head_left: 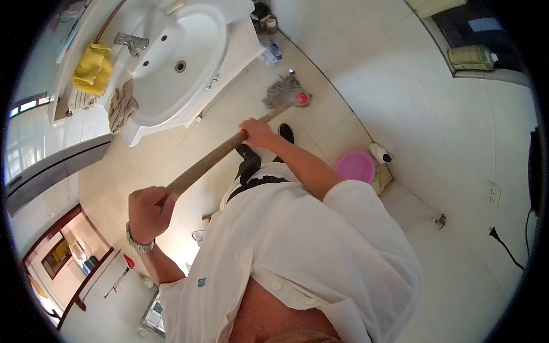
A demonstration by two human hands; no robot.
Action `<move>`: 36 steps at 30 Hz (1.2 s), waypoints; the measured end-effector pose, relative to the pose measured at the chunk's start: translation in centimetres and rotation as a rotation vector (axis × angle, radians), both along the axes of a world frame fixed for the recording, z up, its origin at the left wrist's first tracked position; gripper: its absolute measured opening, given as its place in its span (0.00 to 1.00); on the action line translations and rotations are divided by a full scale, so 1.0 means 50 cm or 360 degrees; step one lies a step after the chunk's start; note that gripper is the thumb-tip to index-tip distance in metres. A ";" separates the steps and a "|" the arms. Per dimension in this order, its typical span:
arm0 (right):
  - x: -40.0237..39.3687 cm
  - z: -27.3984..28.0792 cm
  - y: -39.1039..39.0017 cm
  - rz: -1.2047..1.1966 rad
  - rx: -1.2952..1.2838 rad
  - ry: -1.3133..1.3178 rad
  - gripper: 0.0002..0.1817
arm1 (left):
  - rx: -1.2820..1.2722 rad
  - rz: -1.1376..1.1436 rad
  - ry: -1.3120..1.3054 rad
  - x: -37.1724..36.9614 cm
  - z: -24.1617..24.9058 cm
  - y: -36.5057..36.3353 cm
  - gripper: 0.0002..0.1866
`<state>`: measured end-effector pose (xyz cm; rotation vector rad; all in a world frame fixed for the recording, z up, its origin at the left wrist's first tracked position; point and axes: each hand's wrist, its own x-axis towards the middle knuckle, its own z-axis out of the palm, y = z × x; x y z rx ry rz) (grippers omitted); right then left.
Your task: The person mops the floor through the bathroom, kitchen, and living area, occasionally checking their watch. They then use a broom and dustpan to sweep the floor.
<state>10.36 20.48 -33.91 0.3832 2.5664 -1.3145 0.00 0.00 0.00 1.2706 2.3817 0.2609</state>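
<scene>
My left hand (150,214), with a watch on its wrist, is closed around the upper end of a wooden mop handle (209,161). Farther down the same handle, my right hand (257,132) grips it. The handle slants up and right in the view to a grey mop head (283,91) with a red fitting. Its strands lie on the pale tiled floor (166,151), near the foot of the wall and beyond my dark shoe (286,134).
A white washbasin (200,51) with cloths beside it is at upper left. Small bottles stand near the cabinet's far end. At right, a pink basin (354,166) and a white bottle (378,152) sit by the wall. A doorway (68,251) is at lower left.
</scene>
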 end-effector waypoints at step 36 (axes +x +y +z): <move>-0.353 -0.017 -0.430 -0.0446 -0.0110 0.0704 0.09 | 0.0374 -0.0156 0.0420 -0.232 0.005 -0.407 0.14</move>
